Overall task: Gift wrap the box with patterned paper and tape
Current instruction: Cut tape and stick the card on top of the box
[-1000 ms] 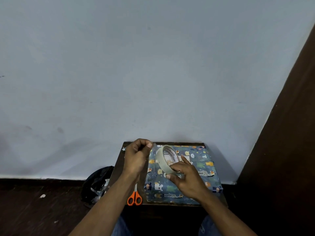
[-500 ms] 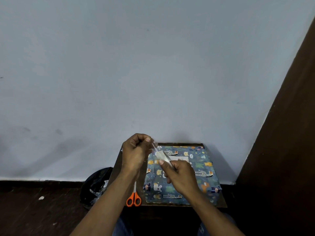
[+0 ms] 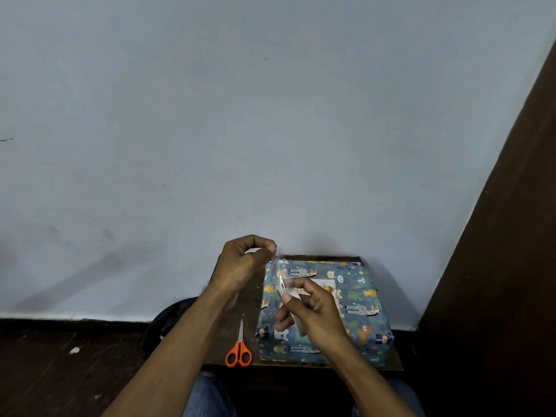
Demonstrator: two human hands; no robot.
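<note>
Left hand [image 3: 240,266] pinches the tape strip's [image 3: 279,273] free end, now drawn longer from the roll [image 3: 296,319] gripped by the right hand [image 3: 313,314]; next step is probably cutting.

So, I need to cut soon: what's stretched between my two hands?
In the head view, a strip of clear tape runs from the left hand to the roll in the right hand.

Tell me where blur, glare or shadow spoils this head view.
Head view: right hand and the tape roll it holds are motion-blurred; the tape strip pinched by the left hand glints faintly; soft hand shadows fall on the wall; scissors stay sharp.
</note>
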